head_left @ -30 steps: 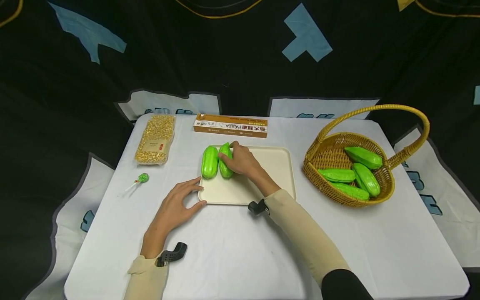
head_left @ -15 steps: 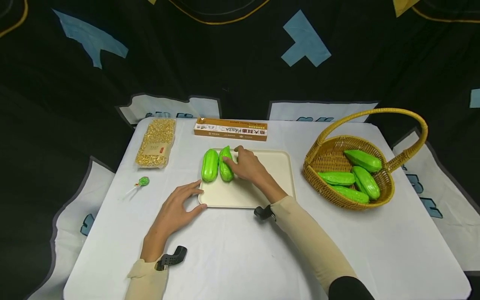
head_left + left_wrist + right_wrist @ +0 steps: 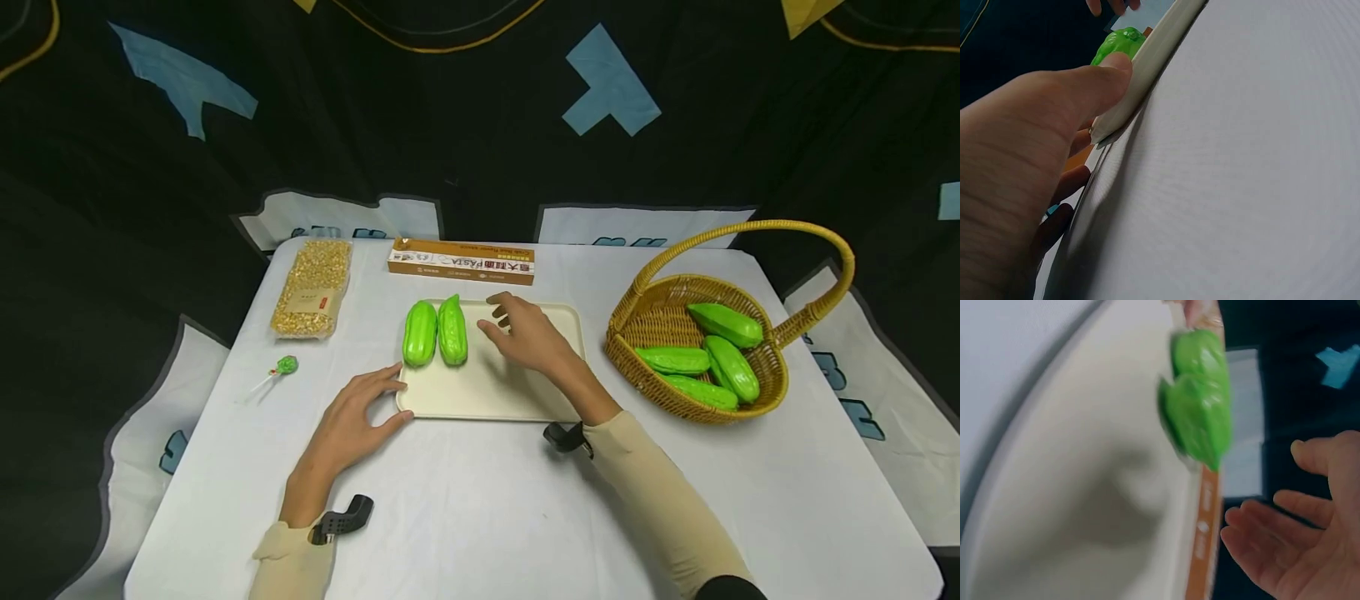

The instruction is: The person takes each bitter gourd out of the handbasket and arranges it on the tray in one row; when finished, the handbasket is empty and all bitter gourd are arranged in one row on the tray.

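Two green gourds (image 3: 437,332) lie side by side on the left part of a cream tray (image 3: 517,392). My right hand (image 3: 525,333) hovers over the tray's middle, fingers spread and holding nothing, a short gap to the right of the gourds. The right wrist view shows the same gourds (image 3: 1200,412) on the tray (image 3: 1085,487), blurred, with the empty right hand (image 3: 1297,550) beside them. My left hand (image 3: 352,421) rests on the table with thumb and fingers against the tray's front left corner. In the left wrist view its thumb (image 3: 1079,87) presses the tray rim (image 3: 1154,56).
A wicker basket (image 3: 697,408) with a hoop handle stands at the right, holding several green gourds (image 3: 720,350). A pasta box (image 3: 461,260) lies behind the tray. A bag of corn kernels (image 3: 311,287) and a green lollipop (image 3: 283,365) lie at the left.
My right hand has let go of the right-hand gourd and drawn back to the right. The gourd stays on the tray beside the other. The left hand has not moved.
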